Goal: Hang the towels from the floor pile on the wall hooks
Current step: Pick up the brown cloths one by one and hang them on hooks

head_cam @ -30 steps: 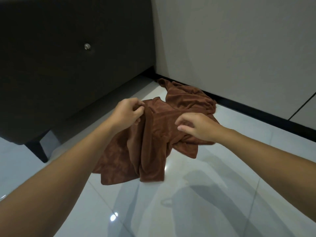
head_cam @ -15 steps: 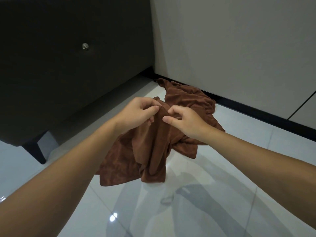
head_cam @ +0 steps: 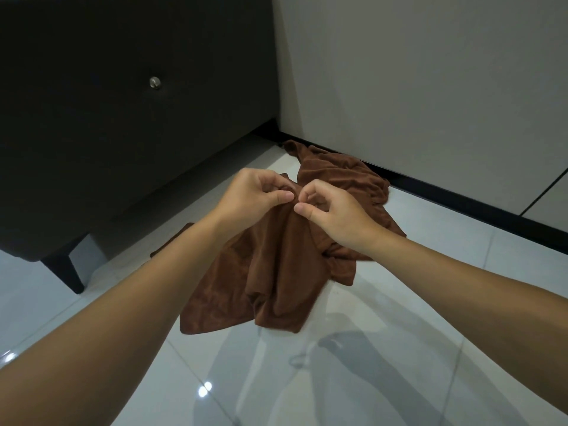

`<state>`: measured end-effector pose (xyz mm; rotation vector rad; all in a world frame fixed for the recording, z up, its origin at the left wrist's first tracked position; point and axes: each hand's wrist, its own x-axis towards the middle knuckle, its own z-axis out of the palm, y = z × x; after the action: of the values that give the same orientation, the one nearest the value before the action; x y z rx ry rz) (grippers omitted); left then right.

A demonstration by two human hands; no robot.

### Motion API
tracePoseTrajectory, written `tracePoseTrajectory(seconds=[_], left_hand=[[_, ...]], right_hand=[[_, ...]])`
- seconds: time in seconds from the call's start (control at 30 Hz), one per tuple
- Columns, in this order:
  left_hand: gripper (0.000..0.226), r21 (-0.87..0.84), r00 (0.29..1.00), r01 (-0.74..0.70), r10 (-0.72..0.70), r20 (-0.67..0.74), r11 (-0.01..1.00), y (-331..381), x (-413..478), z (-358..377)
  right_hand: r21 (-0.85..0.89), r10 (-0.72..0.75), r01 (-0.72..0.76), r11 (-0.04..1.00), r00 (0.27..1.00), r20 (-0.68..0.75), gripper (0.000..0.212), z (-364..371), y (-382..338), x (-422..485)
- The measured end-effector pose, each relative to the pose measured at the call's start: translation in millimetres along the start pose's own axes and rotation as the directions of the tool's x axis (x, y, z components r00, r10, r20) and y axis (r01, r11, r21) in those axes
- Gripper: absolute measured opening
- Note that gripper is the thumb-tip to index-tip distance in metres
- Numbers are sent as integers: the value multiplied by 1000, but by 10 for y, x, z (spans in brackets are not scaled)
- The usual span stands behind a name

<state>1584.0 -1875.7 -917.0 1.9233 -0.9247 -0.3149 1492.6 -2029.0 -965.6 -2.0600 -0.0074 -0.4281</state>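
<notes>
Pick-up step in hand: left hand (head_cam: 255, 195) and right hand (head_cam: 335, 213) both pinch the top edge of one brown towel (head_cam: 276, 265), which hangs before the floor pile (head_cam: 344, 176) at the wall (head_cam: 430, 87); next, I judge, carry it to a hook, none in view.

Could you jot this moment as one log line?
left hand: pinches towel | right hand: pinches towel | pile: on floor by wall

L hand (head_cam: 252, 195), R hand (head_cam: 335, 210) pinch brown towel (head_cam: 276, 272).
</notes>
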Motion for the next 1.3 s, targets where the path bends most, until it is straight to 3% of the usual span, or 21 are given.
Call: tracePoseTrajectory(seconds=[0.13,0.3,0.43,0.53,0.7,0.9,1.1,1.2,1.3], left_hand=[[13,8,999,15,-15,-34,1000,12,13,-17],[9,-77,968,59,-76,-240,995,28,52,-24],[9,-177,910,88,-151,-387,980,8,119,-159],[11,-207,867,118,-203,-456,971,-99,145,-238],[11,-241,773,219,-319,-548,945,-421,108,-397],[9,-301,663,297,-423,-618,906,-701,91,-579],[11,-275,647,359,-451,-615,892,-910,21,-599],[8,-273,621,387,-467,-630,881,-985,-13,-619],[9,-281,598,400,-481,-641,872,-1034,-36,-672]], right_hand=[[39,-7,3,999,995,103,20,-3,40,-24],[-10,46,-45,999,960,277,14,48,128,-124],[-124,270,-240,963,835,480,24,67,351,-308],[-389,388,-185,903,742,547,19,61,551,-467],[-519,372,-120,846,831,414,13,-325,745,-470],[-609,348,-186,771,924,158,18,-822,990,-431],[-368,324,-323,872,944,-61,18,-1044,888,-267],[-245,302,-308,919,951,-62,8,-1027,736,-178],[-288,258,-257,923,965,-34,12,-980,661,-128]])
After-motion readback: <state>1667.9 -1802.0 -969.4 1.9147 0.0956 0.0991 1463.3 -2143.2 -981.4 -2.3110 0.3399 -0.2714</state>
